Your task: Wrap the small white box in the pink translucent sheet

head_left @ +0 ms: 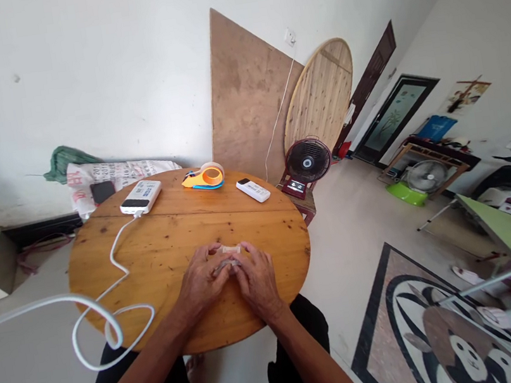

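Hands together near the middle of the round wooden surface [160,257], toward my edge of it. My left hand [200,281] and right hand [256,278] lie side by side, knuckles up, thumbs and forefingers meeting over a small pale object [231,249]. Object rests on the wood directly beneath and between my fingertips; only a thin whitish strip of it shows past the far side of the fingers [219,267], the rest covered. What it is, I cannot tell. Fingers of both hands curled and drawn close, pressing or pinching down on it; whether the grip is a true pinch or just a flat press is not clear from this angle.

Far side of the surface, well apart from my hands: white power bank [140,197] at left, with a white cable [109,303] running from it across the wood and looping off the near-left edge. Orange and blue tape dispenser [204,177] at the far centre. White remote control [253,190] just to its right.

Beyond the surface: small dark fan [307,161] on the floor, wooden board [247,90] and round wooden tabletop [318,96] leaning on the wall.
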{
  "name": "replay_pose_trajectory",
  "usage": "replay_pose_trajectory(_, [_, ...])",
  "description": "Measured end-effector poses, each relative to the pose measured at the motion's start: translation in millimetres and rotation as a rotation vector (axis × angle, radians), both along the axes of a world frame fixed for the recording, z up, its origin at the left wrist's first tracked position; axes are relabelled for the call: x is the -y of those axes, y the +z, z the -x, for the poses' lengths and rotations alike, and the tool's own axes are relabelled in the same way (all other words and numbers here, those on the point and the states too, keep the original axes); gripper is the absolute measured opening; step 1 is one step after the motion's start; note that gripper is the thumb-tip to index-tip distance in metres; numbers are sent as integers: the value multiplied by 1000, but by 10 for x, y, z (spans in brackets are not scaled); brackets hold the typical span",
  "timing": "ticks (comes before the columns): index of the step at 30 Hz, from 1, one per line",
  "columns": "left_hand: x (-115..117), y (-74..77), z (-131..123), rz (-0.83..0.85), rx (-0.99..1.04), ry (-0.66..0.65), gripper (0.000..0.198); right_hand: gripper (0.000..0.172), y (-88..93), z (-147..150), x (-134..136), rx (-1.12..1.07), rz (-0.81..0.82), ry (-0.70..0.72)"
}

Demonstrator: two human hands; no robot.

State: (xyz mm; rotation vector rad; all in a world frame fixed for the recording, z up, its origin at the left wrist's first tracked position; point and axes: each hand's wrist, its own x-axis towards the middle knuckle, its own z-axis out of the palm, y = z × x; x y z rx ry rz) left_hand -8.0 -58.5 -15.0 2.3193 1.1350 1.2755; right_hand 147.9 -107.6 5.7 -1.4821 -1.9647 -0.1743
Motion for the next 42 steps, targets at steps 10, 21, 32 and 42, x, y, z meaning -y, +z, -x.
replay_pose_trajectory(10, [6,20,-4,79,28,-8,27,34,42,6,9,-62,62,14])
replay_pose_trajectory(21, [16,123,38,37,229,116,24,31,-16,-83,27,-278,18,-35])
replay_pose_trajectory(32, [9,105,45,86,259,156,19,30,-85,-141,-20,-419,9,-114])
replay_pose_trajectory(42, [8,109,56,60,217,154,19,27,-74,-140,-9,-439,41,-102])
